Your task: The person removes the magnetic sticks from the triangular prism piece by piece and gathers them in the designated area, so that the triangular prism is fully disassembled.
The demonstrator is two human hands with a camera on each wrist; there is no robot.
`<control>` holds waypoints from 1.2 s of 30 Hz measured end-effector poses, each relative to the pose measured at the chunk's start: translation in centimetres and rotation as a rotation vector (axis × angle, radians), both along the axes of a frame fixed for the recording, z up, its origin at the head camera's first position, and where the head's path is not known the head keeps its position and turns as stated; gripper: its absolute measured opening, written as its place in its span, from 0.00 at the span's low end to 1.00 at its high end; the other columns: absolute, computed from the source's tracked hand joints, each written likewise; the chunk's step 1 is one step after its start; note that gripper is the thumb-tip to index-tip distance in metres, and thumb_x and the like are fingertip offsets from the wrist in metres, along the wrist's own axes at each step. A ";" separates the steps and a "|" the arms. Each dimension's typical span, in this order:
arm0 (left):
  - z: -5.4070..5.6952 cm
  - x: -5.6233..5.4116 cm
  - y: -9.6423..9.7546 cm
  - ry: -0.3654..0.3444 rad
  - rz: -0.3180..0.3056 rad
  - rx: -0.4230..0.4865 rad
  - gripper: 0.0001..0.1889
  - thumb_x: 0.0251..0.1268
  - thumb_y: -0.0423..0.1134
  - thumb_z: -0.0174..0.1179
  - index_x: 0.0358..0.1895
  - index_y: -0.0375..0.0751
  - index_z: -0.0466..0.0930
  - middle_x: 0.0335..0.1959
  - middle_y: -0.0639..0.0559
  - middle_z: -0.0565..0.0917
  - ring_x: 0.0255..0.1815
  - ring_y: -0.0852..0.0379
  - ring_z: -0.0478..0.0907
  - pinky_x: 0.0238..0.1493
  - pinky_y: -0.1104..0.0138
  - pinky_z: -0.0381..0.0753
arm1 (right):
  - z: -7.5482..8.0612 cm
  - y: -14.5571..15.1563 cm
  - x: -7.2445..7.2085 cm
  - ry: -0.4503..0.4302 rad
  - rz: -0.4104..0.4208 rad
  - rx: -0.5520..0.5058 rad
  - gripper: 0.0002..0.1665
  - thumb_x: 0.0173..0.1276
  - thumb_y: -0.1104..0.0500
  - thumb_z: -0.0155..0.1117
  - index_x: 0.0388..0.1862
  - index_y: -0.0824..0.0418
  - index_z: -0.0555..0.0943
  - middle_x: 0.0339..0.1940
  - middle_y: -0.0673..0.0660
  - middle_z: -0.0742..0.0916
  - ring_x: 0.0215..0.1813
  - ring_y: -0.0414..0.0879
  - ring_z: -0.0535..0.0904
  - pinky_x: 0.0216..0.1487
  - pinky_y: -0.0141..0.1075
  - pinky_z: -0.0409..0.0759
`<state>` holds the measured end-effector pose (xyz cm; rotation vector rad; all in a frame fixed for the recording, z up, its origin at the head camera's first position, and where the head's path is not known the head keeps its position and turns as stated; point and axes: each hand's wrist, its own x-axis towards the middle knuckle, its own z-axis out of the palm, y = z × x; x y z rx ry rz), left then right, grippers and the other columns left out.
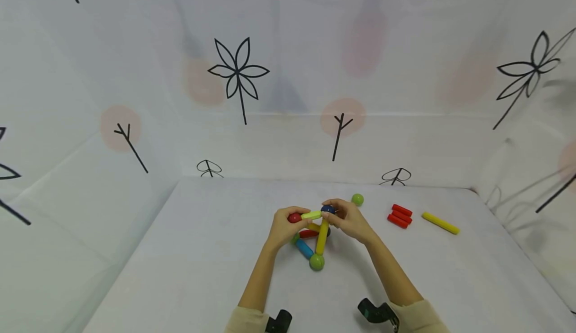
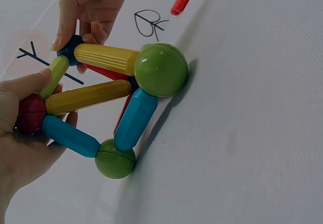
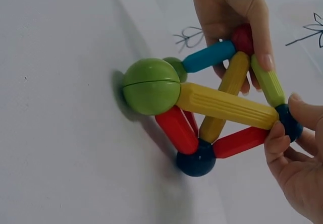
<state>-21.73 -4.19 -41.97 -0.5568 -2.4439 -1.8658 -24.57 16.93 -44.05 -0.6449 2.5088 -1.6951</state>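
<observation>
A frame of coloured rods and balls stands on the white table between both hands. My left hand grips the red ball at its upper left, thumb along the light green rod. On the other side my right hand pinches the dark blue ball at the rod's far end. A yellow rod slopes from that ball down to a green ball on the table. Blue rods, red rods, a second green ball and a lower dark blue ball make up the rest.
A loose green ball lies just behind my right hand. Further right are several short red rods side by side and a long yellow rod. A white patterned cloth hangs behind the table.
</observation>
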 end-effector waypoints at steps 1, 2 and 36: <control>-0.4 -0.2 0.0 -0.003 0.002 -0.002 0.13 0.57 0.29 0.62 0.45 0.26 0.81 0.44 0.35 0.82 0.37 0.54 0.76 0.39 0.65 0.82 | 0.3 -0.2 0.2 -0.012 -0.002 -0.008 0.19 0.68 0.64 0.58 0.54 0.75 0.73 0.40 0.65 0.81 0.34 0.55 0.78 0.33 0.38 0.80; -0.8 -0.5 0.0 -0.006 0.004 -0.002 0.13 0.57 0.29 0.62 0.45 0.27 0.81 0.44 0.35 0.82 0.38 0.54 0.76 0.39 0.64 0.82 | 0.6 -0.3 0.5 -0.025 -0.008 -0.015 0.19 0.68 0.65 0.58 0.54 0.75 0.72 0.40 0.65 0.80 0.34 0.55 0.78 0.33 0.38 0.80; 0.1 0.0 0.0 0.005 -0.005 -0.004 0.13 0.57 0.28 0.62 0.45 0.24 0.80 0.45 0.32 0.81 0.40 0.50 0.78 0.40 0.63 0.82 | -0.2 1.0 0.0 -0.067 -0.038 -0.084 0.20 0.71 0.57 0.56 0.54 0.72 0.76 0.33 0.62 0.83 0.28 0.43 0.74 0.29 0.30 0.75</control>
